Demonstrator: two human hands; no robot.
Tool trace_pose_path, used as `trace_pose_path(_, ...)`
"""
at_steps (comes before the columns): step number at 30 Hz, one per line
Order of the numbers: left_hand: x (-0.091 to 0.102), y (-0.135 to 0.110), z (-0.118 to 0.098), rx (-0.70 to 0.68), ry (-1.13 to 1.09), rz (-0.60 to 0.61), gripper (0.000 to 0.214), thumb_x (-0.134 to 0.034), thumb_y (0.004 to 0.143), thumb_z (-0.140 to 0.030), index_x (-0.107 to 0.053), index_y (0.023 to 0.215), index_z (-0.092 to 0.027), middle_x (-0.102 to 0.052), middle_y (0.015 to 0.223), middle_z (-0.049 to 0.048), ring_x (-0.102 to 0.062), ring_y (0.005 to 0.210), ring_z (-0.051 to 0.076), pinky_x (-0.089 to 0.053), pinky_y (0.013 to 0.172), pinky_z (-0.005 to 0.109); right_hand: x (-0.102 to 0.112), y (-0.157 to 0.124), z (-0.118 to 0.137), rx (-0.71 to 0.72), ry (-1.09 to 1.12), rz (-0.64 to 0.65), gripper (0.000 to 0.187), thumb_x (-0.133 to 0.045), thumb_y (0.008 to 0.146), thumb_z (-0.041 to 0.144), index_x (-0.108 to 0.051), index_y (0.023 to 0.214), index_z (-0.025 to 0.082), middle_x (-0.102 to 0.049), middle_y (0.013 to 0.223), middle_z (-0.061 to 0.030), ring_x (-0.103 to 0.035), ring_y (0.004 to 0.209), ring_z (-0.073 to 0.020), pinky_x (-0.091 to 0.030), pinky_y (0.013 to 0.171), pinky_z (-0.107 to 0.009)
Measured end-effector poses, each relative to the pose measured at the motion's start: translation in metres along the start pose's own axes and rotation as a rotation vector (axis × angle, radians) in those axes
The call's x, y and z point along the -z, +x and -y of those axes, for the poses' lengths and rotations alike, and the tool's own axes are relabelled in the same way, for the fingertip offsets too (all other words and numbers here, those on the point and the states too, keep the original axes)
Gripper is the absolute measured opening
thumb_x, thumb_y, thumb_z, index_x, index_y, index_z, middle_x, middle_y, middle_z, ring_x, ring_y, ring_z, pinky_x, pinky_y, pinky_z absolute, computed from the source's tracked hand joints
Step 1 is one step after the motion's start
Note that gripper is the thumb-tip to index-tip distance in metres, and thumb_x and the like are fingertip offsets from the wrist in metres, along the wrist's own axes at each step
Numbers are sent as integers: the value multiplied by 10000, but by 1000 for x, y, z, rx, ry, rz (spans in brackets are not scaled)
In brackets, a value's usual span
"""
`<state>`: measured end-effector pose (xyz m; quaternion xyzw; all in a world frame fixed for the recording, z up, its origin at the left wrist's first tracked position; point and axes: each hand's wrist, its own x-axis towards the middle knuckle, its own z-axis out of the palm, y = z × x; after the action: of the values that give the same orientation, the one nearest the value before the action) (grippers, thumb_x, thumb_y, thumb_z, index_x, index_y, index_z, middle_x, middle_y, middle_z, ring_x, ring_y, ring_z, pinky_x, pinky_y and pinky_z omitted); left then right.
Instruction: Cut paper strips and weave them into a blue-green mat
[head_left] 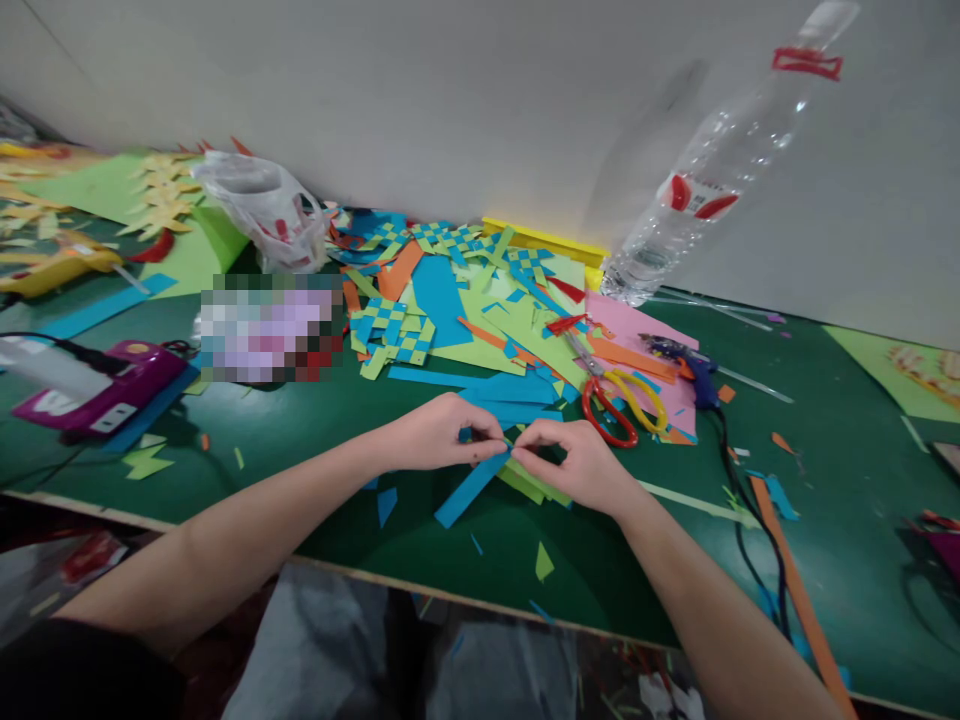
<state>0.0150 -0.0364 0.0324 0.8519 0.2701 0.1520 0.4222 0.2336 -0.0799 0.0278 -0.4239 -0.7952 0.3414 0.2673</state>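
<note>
Thumb and finger of my left hand [450, 435] pinch a blue paper strip [471, 490] whose free end points toward the table's front edge. My right hand [574, 460] meets it at the same spot, pinching the strip's upper end. Just under my right fingers lie light green paper strips [529, 482]; whether they are joined to the blue one I cannot tell. More blue strips [517, 390] lie right behind my hands. Scissors [596, 375] with one red and one yellow handle rest behind my right hand, blades pointing away.
Woven blue-green paper pieces [390, 330] pile up at the back. A clear plastic bottle [705, 190] stands at the back right. Nearby lies a blue glue gun [701, 380] with a black cord. On the left are a purple power strip [112, 390], a yellow glue gun [67, 265] and a plastic bag [262, 205].
</note>
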Motion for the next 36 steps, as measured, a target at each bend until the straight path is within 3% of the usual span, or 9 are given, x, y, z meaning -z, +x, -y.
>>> trace_pose_path(16, 1, 2, 4, 66, -63, -128, 246, -581, 847, -380, -700, 835, -165, -686, 727, 17, -583, 628, 108, -441, 596, 190, -2, 0, -3, -13, 4, -74, 127, -597, 854, 312, -663, 851, 204, -717, 751, -14, -665, 692, -150, -508, 668, -261)
trace_pose_path(20, 4, 2, 8, 122, -87, -251, 251, -584, 845, -387, -684, 828, -158, -667, 717, 18, -562, 622, 105, -430, 574, 192, 2, 1, -2, -87, 81, -104, 130, -593, 861, 322, -652, 860, 205, -726, 715, -13, -682, 687, -158, -527, 675, -269)
trace_pose_path(24, 9, 3, 12, 185, -172, -365, 292, -590, 834, -423, -664, 818, -142, -625, 697, 15, -525, 589, 96, -407, 529, 194, 8, 1, -6, -175, 127, -201, 191, -604, 855, 374, -644, 810, 193, -715, 694, -24, -647, 573, -142, -521, 584, -260)
trace_pose_path(32, 10, 5, 24, 261, -350, -610, 280, -604, 825, -436, -613, 805, -157, -560, 643, -10, -500, 546, 92, -376, 495, 207, 15, 4, -19, -227, 191, -302, 276, -581, 862, 438, -626, 781, 179, -688, 676, -26, -610, 546, -131, -508, 576, -263)
trace_pose_path(36, 12, 6, 25, 279, -413, -669, 272, -579, 845, -435, -571, 788, -169, -553, 647, -19, -564, 557, 103, -425, 535, 220, 14, 2, -20, -219, 37, -329, 277, -548, 881, 443, -619, 804, 187, -645, 625, -13, -579, 544, -136, -458, 552, -265)
